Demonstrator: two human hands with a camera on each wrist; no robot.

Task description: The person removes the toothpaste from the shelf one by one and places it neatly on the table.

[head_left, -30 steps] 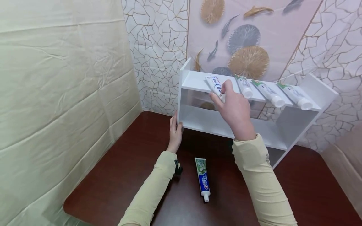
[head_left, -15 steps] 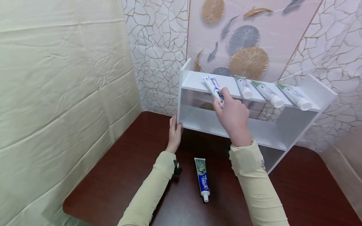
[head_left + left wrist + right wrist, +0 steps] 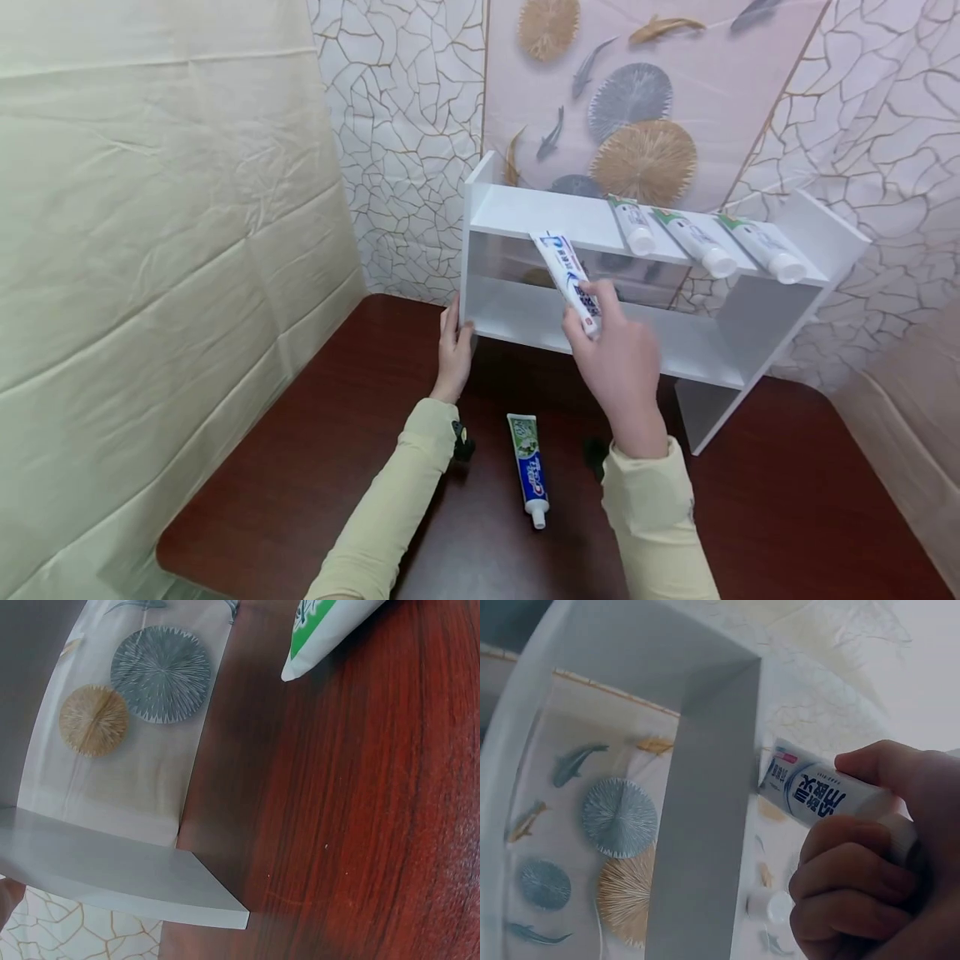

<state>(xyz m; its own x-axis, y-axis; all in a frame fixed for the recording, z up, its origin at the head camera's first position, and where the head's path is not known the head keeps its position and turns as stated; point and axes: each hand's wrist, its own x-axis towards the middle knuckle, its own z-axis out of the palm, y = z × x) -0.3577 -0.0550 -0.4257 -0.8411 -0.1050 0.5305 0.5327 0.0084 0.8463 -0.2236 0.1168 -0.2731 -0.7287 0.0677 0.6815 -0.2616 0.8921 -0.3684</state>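
In my right hand (image 3: 622, 367) I grip a white toothpaste tube (image 3: 558, 267) with blue lettering, its cap end toward me. It hangs in front of the white shelf's (image 3: 525, 340) upper opening. The right wrist view shows thumb and curled fingers round the tube's (image 3: 810, 787) cap end. My left hand (image 3: 452, 358) holds the shelf's left side panel, fingers along the outside, thumb at the front edge. Three white tubes with green ends, among them a middle tube (image 3: 693, 242), lie along the top board. A blue and green toothpaste tube (image 3: 528, 462) lies on the table.
The dark red-brown table (image 3: 300, 467) has a rounded left corner. A pale cloth (image 3: 165, 250) hangs on the left, and a patterned backdrop (image 3: 405, 133) rises behind the shelf. The shelf's raised right side panel (image 3: 821, 233) stands beside the tubes.
My right hand has drawn the white and blue toothpaste tube off the top board, toward me and downward. My left hand stays on the shelf's side. The head view has shifted slightly.
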